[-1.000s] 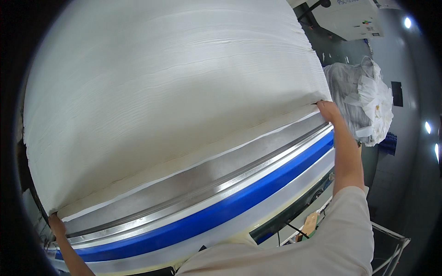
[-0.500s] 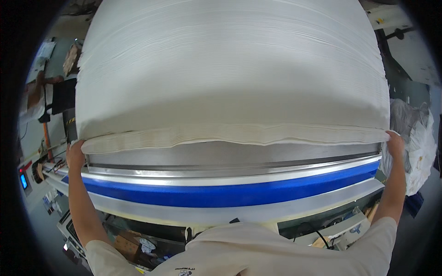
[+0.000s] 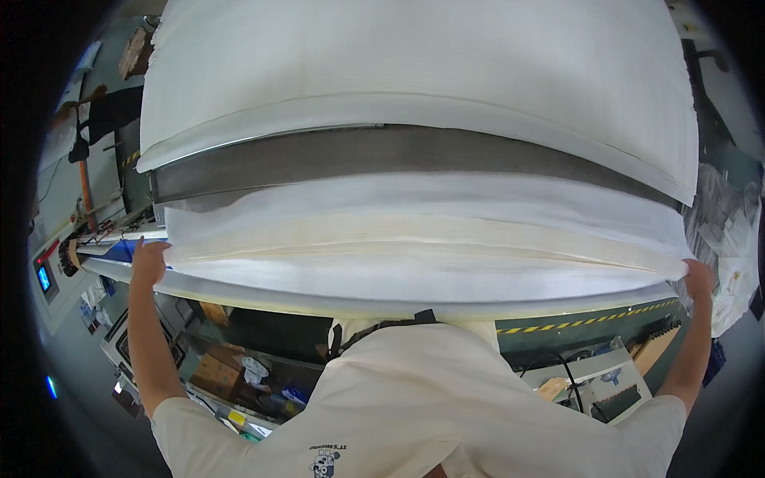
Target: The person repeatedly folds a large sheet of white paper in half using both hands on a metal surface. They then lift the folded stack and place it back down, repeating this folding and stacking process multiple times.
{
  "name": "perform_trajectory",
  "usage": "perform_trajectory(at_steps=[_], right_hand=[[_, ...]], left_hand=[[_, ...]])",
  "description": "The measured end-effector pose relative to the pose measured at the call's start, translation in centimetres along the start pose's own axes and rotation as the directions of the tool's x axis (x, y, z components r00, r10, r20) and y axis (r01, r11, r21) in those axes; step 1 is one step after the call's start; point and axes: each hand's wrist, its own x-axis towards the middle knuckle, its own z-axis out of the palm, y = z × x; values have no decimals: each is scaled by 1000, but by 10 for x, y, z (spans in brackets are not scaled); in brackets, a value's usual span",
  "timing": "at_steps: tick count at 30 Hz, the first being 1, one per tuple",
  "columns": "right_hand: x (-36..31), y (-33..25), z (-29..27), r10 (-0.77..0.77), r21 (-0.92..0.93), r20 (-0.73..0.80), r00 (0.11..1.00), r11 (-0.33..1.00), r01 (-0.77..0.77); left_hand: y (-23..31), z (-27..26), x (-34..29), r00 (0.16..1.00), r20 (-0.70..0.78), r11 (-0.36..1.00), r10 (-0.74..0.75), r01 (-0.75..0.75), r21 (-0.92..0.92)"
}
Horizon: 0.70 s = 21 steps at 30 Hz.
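A long band of thin white layered cloth stretches across the front of the machine, a cream fold running along its middle. My left hand is closed on its left end, the fingers pinching the edge. At the opposite end, my right hand grips the right corner. Beyond the band lies a bare grey metal strip. Past that strip, a broad white cloth sheet covers the far part, its front edge curving across from left to right.
The pale front rail runs close to my body. A blue strip shows beside my left hand. Clear plastic wrapping hangs at the right. Below the rail are a cardboard box and a white box. Another person's arm shows far left.
Both hands have drawn the cloth band toward me, apart from the broad sheet, baring the grey metal strip between them. The band now covers most of the blue strip.
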Motion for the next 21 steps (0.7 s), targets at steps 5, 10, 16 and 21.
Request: perform_trajectory(at_steps=[5,10,16,21], right_hand=[[-18,-3,43,-24,-91,232,972,995,46],[-27,-20,76,32,-114,289,957,993,1],[-6,-6,117,-65,-296,360,931,938,180],[2,-26,126,11,-205,366,930,976,69]], left_hand=[[25,31,3,965,251,985,75,-111,131],[49,35,25,895,443,974,52,-144,177],[30,54,33,803,596,971,25,-160,175],[2,42,15,754,326,819,-571,498,285]])
